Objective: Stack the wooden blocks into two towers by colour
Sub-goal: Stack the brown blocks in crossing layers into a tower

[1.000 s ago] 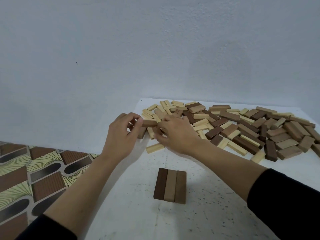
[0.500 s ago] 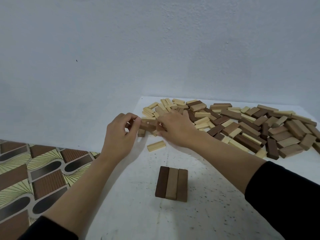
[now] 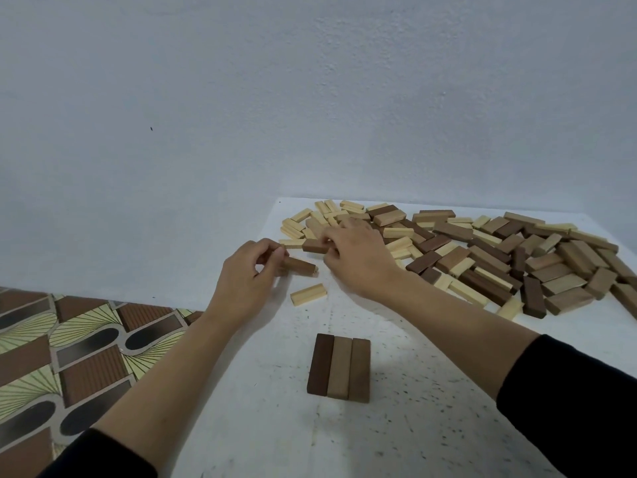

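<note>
Three brown blocks lie side by side as a flat row at the near middle of the white table. A wide pile of brown and pale blocks covers the far right. My left hand pinches one end of a brown block that points right, just above the table. My right hand grips a second brown block at the pile's left edge. A single pale block lies loose below both hands.
The table's left edge runs diagonally from far to near; beyond it lies a patterned floor. A plain grey-blue wall stands right behind the table.
My left hand has drawn its brown block left and down, away from the pile. My right hand has shifted slightly and now holds another brown block at the pile's edge.
</note>
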